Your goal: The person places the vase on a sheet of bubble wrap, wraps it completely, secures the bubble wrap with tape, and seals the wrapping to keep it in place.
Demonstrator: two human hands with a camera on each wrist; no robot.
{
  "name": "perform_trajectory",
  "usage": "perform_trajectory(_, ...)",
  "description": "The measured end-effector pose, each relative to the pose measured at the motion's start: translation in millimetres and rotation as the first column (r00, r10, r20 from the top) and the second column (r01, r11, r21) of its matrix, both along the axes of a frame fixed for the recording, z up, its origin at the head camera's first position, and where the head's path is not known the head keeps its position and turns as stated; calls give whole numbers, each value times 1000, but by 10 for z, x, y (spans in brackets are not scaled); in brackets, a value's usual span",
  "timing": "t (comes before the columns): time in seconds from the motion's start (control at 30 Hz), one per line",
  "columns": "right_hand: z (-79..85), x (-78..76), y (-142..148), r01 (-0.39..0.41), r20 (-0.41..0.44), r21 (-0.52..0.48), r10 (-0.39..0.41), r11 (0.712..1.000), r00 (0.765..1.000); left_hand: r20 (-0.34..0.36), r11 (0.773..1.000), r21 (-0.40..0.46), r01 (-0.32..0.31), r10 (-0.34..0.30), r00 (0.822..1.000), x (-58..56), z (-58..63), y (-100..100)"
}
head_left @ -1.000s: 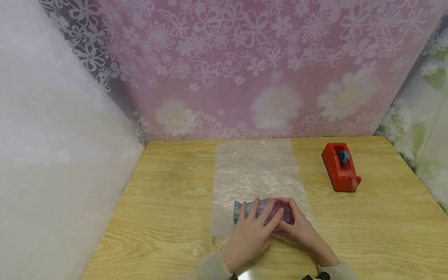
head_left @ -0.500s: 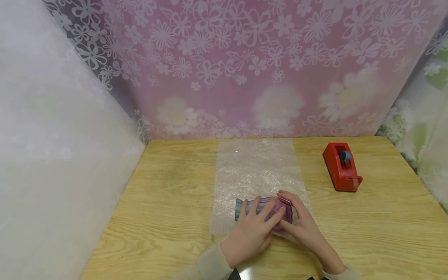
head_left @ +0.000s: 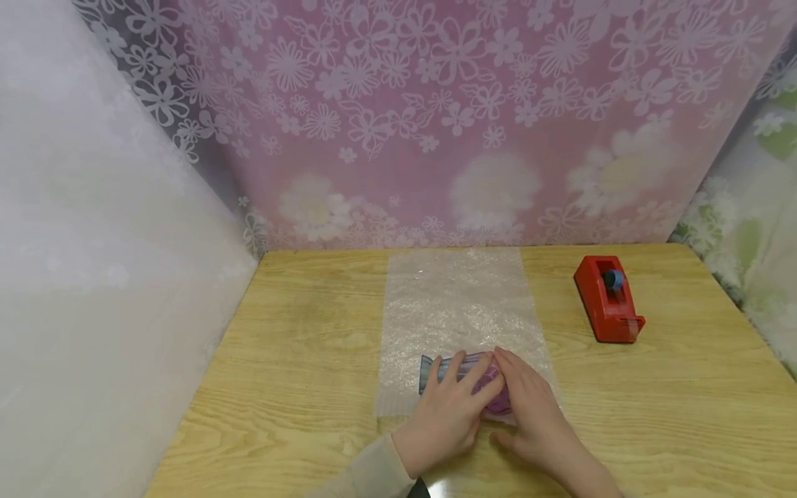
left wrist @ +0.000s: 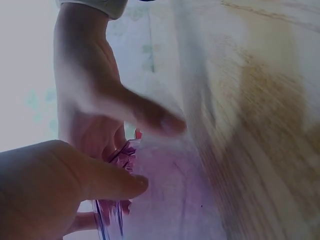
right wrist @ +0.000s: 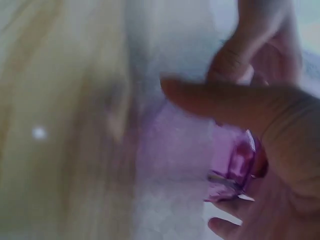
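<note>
A glass vase (head_left: 496,401), purple at its wide end and bluish at its flared end, lies on its side on the near part of a clear bubble wrap sheet (head_left: 457,297). My left hand (head_left: 443,415) grips it from above, fingers spread over the body. In the left wrist view, the left thumb (left wrist: 115,182) holds the wrap against the vase's near side. Over the purple end, my right hand (head_left: 538,418) lays nearly straight fingers. The right thumb (right wrist: 215,100) stands out, apart from the glass as far as I can tell. Both palms hide much of the vase.
A red tape dispenser (head_left: 605,304) stands at the right rear of the wooden table (head_left: 299,332). Flowered pink cloth (head_left: 398,124) hangs behind the table, and a pale sheet (head_left: 112,277) borders its left side.
The right hand has shifted from around the vase's purple end to lie flatter across it, its thumb now lower and farther out. The left hand stays nearly in place.
</note>
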State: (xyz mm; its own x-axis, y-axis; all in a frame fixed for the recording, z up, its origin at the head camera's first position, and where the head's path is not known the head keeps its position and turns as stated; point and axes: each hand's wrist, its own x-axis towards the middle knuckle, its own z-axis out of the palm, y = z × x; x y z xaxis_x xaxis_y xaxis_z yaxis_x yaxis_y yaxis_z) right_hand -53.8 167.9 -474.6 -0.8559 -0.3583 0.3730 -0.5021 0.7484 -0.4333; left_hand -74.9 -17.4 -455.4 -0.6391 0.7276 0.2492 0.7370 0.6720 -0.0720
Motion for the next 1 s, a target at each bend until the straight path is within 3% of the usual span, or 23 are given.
perform_trajectory(0.17,1,-37,-50,60,-122,-4,-60,998,991,-4,1000,-11,-3,2,1000,25,6,16)
perform_trajectory(0.33,51,-85,-40,53,-167,-5,-53,999,985,-4,1000,-6,3,-3,1000,16,-3,19)
perform_trajectory(0.7,142,-161,-22,85,-90,53,-80,995,993,-62,998,-60,-2,-2,998,0,-50,66)
perform_trajectory(1.0,196,-209,-22,88,-26,38,-87,995,996,-203,1000,5,-19,20,979,-55,-100,103)
